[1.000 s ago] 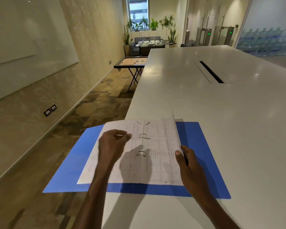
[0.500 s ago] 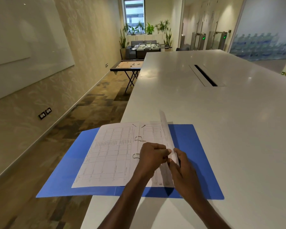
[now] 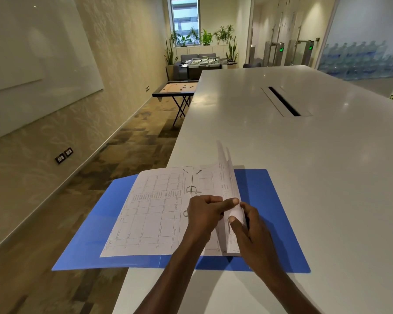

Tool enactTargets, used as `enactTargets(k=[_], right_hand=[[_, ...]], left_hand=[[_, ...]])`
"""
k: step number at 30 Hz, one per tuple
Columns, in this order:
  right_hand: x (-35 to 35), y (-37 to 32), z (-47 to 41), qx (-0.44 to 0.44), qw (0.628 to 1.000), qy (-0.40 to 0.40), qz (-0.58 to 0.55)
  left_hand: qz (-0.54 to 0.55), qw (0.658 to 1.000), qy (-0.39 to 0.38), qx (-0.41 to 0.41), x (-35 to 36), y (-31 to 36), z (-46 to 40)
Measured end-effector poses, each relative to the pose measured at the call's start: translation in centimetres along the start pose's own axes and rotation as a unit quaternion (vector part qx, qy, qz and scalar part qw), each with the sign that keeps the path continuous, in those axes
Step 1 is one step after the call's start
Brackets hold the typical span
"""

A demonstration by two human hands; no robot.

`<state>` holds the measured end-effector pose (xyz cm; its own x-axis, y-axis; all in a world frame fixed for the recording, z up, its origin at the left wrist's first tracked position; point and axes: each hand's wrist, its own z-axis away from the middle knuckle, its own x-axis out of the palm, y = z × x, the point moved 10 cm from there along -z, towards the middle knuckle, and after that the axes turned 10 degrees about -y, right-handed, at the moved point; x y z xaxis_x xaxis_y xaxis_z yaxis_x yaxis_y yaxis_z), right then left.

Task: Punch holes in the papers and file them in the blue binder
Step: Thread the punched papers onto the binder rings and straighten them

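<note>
The blue binder lies open and flat at the table's near left corner, its left cover hanging over the edge. Printed papers with grid tables rest on its left side, threaded on two metal rings. On the right side a few sheets stand lifted on edge. My left hand and my right hand meet at these raised sheets, each pinching their lower part between thumb and fingers.
The long white table stretches away, with a dark cable slot in its middle. Left of the table the floor drops away. A carrom board on a folding stand and a foosball table stand further back.
My left hand left the left-hand page and crossed to the lifted sheets. My right hand shifted in to pinch them. The sheets now stand more upright.
</note>
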<state>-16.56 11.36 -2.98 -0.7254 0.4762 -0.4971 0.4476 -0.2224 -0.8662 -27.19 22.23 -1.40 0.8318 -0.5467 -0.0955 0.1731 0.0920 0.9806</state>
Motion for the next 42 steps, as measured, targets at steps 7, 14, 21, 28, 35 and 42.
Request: enactTargets(k=[7, 14, 21, 28, 35, 42], right_hand=[[0.1, 0.3, -0.3, -0.002, 1.0, -0.008, -0.007], [0.3, 0.3, -0.3, -0.012, 1.0, -0.014, -0.002], [0.7, 0.9, -0.5, -0.016, 1.0, -0.021, -0.008], [0.7, 0.6, -0.5, -0.041, 0.999, -0.017, -0.023], [0.8, 0.8, -0.5, -0.043, 0.999, -0.015, -0.009], [0.7, 0.9, -0.5, -0.037, 0.999, -0.015, 0.002]], left_hand=[[-0.043, 0.997, 0.047, 0.042, -2.1, 1.5, -0.1], [-0.138, 0.985, 0.096, 0.036, -8.6, 4.4, 0.7], [-0.233, 0.956, 0.178, 0.005, -17.6, 4.7, 2.4], [-0.251, 0.939, 0.236, -0.018, -22.4, 3.6, 4.4], [-0.26, 0.928, 0.258, -0.068, -25.2, 0.4, 3.6], [-0.288, 0.904, 0.285, -0.137, -26.4, -2.3, 3.1]])
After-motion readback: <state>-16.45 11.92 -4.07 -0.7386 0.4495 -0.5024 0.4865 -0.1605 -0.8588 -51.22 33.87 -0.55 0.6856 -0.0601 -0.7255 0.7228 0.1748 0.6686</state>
